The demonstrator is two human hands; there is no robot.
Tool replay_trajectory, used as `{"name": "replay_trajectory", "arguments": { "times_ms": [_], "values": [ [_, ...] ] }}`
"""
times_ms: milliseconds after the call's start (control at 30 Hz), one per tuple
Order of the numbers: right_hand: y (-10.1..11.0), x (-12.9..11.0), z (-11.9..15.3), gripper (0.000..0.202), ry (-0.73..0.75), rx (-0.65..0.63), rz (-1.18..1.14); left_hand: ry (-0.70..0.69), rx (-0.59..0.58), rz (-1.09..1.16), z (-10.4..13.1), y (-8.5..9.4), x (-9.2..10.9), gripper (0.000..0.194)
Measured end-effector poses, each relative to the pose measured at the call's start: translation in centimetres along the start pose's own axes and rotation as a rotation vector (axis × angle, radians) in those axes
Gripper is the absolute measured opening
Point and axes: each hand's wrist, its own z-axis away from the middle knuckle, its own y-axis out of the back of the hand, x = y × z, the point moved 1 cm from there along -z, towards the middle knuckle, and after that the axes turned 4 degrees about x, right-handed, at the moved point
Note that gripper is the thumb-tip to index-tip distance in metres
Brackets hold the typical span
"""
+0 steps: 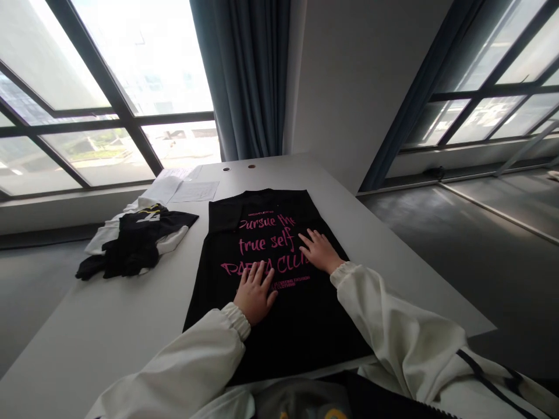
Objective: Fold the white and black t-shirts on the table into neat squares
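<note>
A black T-shirt (301, 326) with pink lettering lies spread flat on the white table, its neck end away from me. Both its sides look folded in, as no sleeves stick out. My left hand (256, 294) rests palm down on the lower lines of print, fingers spread. Farther right, my right hand (321, 251) lies flat near the shirt's right edge, also with fingers apart, and covers the ends of some printed words. Neither hand grips the cloth.
On the left of the white table (109, 331) lies a crumpled pile of black and white clothes (140, 238). Behind it are paper sheets (192, 191). Two round cable holes (226, 169) sit near the far edge. A blue curtain (248, 81) and windows stand beyond.
</note>
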Motion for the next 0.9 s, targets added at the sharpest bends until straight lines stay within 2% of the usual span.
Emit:
{"name": "replay_trajectory", "arguments": {
  "times_ms": [100,167,400,467,567,700,900],
  "values": [
    [-1.4,1.4,0.0,0.063,-0.017,-0.036,0.045,-0.066,-0.009,0.043,1.2,0.0,0.7,0.065],
    [-1.9,1.7,0.1,0.063,-0.016,-0.030,0.051,-0.042,-0.009,0.055,1.3,0.1,0.4,0.063],
    [-2.5,2.4,-0.1,0.069,-0.021,-0.092,0.067,0.289,-0.020,-0.020,0.5,0.7,-2.6,0.061],
    [-2.6,2.6,-0.2,0.070,-0.018,-0.104,0.073,0.329,-0.043,-0.038,0.6,0.9,-3.6,0.062],
    [-2.7,2.7,-0.2,0.070,-0.011,-0.088,0.073,0.289,-0.077,-0.054,1.3,1.0,-4.6,0.063],
    [-2.6,2.6,-0.1,0.069,-0.012,-0.079,0.072,0.210,-0.103,-0.054,3.5,1.1,-5.6,0.062],
    [-2.7,2.8,-0.1,0.071,0.011,-0.092,0.096,0.109,-0.037,-0.074,8.1,1.4,-6.9,0.060]
  ]
}}
